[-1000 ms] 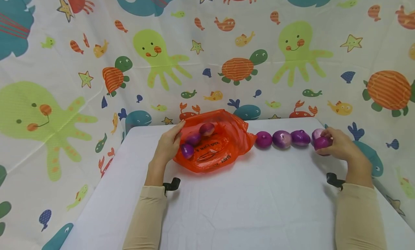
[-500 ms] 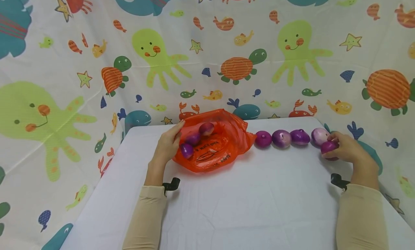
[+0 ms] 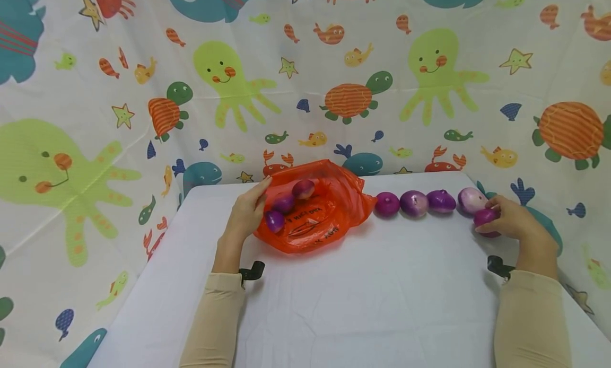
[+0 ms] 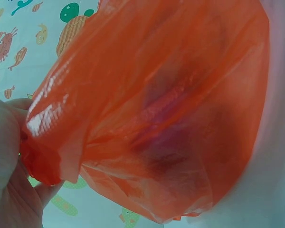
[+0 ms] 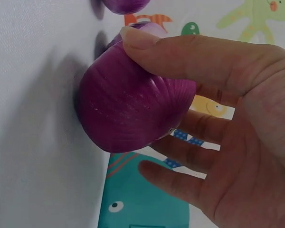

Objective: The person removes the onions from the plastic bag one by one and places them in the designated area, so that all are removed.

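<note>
My left hand [image 3: 245, 211] grips the left edge of an orange-red plastic bag [image 3: 329, 219], its rim bunched between thumb and fingers in the left wrist view. Inside the bag's mouth lie a purple onion [image 3: 275, 221], another onion [image 3: 284, 203] and a reddish one [image 3: 303, 189]. At the table's right side, my right hand [image 3: 513, 218] pinches a dark purple onion [image 5: 133, 95] between thumb and fingers, close over the white cloth. Just behind it sits a pale onion [image 3: 471, 200], the right end of a row.
The row runs from the bag rightward: a round purple onion [image 3: 387, 204], a white-patched onion [image 3: 414, 203] and a purple onion [image 3: 441, 201]. A white cloth covers the table [image 3: 372, 299]. Behind hangs a curtain [image 3: 305, 66] printed with sea animals.
My right hand has shifted right with the onion, uncovering the pale onion beside it, and has barely moved over the last half second. The left hand and bag stay put.
</note>
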Tool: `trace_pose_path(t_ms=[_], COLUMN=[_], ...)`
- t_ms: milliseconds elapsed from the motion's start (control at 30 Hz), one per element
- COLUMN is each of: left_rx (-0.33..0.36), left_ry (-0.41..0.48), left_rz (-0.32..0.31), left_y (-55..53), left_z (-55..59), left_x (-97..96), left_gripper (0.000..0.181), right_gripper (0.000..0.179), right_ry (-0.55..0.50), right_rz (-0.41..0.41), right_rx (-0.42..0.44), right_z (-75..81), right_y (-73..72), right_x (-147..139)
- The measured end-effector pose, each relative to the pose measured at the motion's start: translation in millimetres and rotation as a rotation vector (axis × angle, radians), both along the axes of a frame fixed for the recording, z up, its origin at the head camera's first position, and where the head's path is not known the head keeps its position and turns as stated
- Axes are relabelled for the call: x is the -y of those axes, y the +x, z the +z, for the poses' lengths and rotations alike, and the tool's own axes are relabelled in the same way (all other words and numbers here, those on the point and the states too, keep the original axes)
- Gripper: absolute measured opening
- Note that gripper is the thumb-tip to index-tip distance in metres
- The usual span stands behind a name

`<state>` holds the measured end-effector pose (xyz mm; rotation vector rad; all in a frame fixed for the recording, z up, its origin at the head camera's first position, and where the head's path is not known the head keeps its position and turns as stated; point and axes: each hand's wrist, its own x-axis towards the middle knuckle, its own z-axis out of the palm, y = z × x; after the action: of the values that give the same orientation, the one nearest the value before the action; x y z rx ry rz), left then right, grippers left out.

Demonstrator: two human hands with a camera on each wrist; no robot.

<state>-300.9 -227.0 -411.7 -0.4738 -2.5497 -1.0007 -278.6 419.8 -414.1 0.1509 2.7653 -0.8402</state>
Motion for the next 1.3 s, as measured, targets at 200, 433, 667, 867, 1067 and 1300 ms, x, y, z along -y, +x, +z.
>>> trace_pose_path(t_ms=[200, 433, 667, 867, 1067, 1300], left_rx=[0.003, -0.005, -0.004, -0.01, -0.007, -0.012], left_ry=[-0.001, -0.001, -0.002, -0.006, -0.003, -0.007], left_rz=[0.002, 0.004, 0.006, 0.007, 0.002, 0.002], left_y=[0.0, 0.0, 0.2, -0.4, -0.9, -0.3], left_z=[-1.1, -0.6, -1.1, -1.8, -1.0, -1.0], left_x=[-0.5, -0.7, -1.1, -0.9, -1.7, -0.8], left_gripper=[0.056, 0.058, 0.058, 0.057, 0.058, 0.056], right_gripper=[0.107, 0.104, 0.093, 0.1, 0.096, 0.098], right_ry=[0.005, 0.037, 0.092, 0.08, 0.079, 0.094], right_rz=[-0.005, -0.012, 0.001, 0.006, 0.008, 0.014], right_rx=[0.008, 0.032, -0.007, 0.01, 0.01, 0.003], right_z=[0.3, 3.0, 2.3, 4.3, 4.5, 4.3], right_y=[1.0, 3.7, 5.4, 5.3, 5.0, 5.3], right_x=[-1.2, -4.4, -9.2, -5.5, -6.3, -8.6])
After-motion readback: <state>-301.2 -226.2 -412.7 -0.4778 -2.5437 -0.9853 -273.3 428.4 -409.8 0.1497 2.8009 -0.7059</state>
